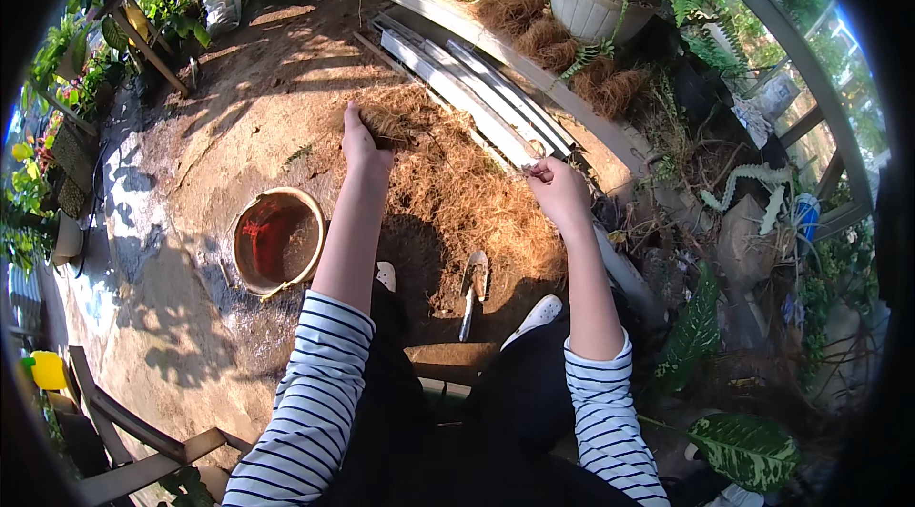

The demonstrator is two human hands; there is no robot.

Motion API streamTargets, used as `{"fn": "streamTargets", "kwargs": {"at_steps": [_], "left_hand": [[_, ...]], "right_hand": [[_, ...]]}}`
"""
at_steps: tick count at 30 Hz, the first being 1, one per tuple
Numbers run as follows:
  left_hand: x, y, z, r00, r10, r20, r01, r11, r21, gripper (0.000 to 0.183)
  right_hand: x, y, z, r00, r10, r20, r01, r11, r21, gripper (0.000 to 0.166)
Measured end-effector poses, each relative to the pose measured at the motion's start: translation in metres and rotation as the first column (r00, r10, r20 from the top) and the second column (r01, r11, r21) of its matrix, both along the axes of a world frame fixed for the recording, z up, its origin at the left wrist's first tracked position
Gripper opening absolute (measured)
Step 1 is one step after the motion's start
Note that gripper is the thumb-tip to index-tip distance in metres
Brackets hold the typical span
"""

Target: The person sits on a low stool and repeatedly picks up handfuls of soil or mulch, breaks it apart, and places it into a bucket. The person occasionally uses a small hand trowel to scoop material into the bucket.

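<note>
A clump of brown coconut fibre [386, 122] is held in my left hand [363, 139], thumb up, over the far left part of a loose fibre pile [465, 200] on the ground. At the pile's right side, near the white metal bars, my right hand [556, 187] pinches a small thing between thumb and fingertips, perhaps a bit of fibre; it is too small to tell. A hand trowel [473, 289] with a metal blade lies on the near edge of the pile, between my white shoes.
A bucket [279, 241] with dark reddish contents stands left of my left forearm. White metal bars [457, 89] lie beyond the pile. Fibre bundles [547, 42] and a white fern pot [593, 5] rest on the ledge. A spotted-leaf plant [743, 446] reaches in at right.
</note>
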State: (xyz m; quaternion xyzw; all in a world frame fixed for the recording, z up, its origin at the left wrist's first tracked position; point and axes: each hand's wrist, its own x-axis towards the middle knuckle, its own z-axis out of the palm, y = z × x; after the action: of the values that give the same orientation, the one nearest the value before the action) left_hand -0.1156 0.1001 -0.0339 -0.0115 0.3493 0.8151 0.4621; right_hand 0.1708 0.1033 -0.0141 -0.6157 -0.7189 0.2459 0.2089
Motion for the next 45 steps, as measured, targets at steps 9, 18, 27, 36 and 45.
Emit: {"fn": "streamTargets", "kwargs": {"at_steps": [9,18,27,36,45], "left_hand": [[-0.003,-0.007,0.009,1.000,0.020,0.012,-0.019,0.999,-0.038,0.029],[0.030,-0.003,-0.006,0.996,-0.085,0.007,0.085,0.996,-0.005,0.036],[0.057,-0.010,0.010,0.986,-0.163,0.031,0.163,0.987,-0.002,0.037],[0.049,-0.014,0.017,0.986,-0.144,0.084,0.141,0.989,0.047,0.038],[0.059,-0.024,0.023,0.955,-0.266,0.132,0.257,0.963,0.080,0.039]], "right_hand": [[-0.007,-0.010,-0.002,0.965,0.194,-0.178,-0.215,0.970,-0.112,0.033],[-0.033,-0.022,0.013,0.851,0.346,-0.395,-0.377,0.926,-0.001,0.032],[-0.052,-0.031,0.011,0.851,0.246,-0.464,-0.222,0.969,0.107,0.024],[-0.061,-0.036,0.003,0.820,0.339,-0.461,-0.302,0.941,0.154,0.011],[-0.071,-0.033,-0.005,0.891,0.324,-0.318,-0.160,0.879,0.449,0.005]]}}
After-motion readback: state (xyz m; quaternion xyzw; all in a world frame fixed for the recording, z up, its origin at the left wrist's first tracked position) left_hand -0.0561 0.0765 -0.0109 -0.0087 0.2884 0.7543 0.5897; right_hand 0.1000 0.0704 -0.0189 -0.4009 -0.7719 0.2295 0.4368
